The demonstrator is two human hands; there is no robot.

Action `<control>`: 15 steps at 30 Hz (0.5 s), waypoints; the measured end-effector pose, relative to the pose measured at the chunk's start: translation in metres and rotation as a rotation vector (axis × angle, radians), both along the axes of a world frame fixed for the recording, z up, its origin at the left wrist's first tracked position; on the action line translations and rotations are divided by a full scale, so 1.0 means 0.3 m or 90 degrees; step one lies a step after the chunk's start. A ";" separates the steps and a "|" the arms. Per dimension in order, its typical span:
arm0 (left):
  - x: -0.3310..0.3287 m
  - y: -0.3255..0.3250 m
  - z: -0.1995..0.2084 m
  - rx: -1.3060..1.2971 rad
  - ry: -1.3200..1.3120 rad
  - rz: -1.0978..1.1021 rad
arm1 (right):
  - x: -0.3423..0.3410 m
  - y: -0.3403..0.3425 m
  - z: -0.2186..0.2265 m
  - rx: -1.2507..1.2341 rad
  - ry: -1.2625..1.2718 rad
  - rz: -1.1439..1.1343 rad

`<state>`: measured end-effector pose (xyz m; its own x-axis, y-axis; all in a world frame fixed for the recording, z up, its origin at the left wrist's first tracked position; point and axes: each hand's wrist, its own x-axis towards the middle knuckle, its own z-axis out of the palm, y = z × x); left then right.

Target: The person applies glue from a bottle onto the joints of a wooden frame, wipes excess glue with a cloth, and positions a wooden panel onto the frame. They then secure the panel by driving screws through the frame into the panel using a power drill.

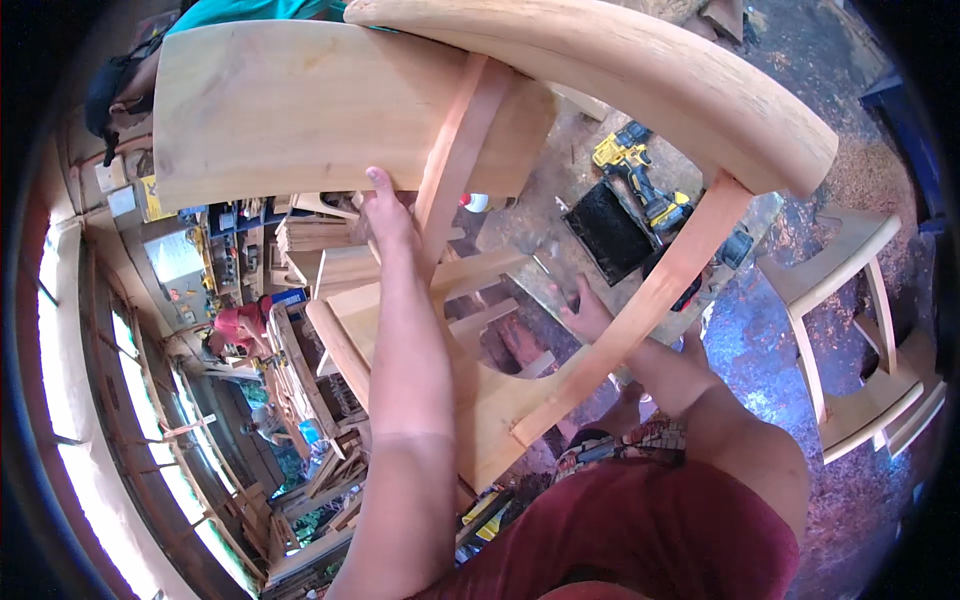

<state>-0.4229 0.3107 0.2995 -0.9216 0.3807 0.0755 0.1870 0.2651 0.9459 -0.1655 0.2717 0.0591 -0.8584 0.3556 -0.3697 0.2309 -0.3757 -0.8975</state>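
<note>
A pale wooden chair frame (650,290) stands tilted in front of me, with a broad curved back panel (300,110) and a thick curved rail (620,75) across its top. Its seat board (480,400) has a rounded cut-out. My left hand (390,218) is closed about the upright post (455,150) just under the back panel, thumb up and fingers partly hidden. Lower and to the right, my right hand (588,312) is beside the cut-out, its visible fingers apart and slightly blurred. A thin metal rod (541,264) shows near its fingertips, apparently apart from them.
Beyond the frame lie a black tray (608,232) and yellow-black power tools (650,195). Another wooden chair frame (840,270) stands on the dusty floor at right. A person in red (240,328) leans over a bench at left; someone in teal (250,12) is behind the back panel.
</note>
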 end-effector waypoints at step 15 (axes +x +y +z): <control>0.016 0.054 -0.017 0.005 -0.026 -0.004 | -0.337 0.071 0.067 0.042 0.293 -0.135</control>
<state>-0.4181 0.3268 0.2945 -0.9215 0.3862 0.0407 0.1500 0.2572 0.9547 -0.2667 0.2929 0.0793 -0.8337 0.5492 0.0584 -0.2688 -0.3111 -0.9116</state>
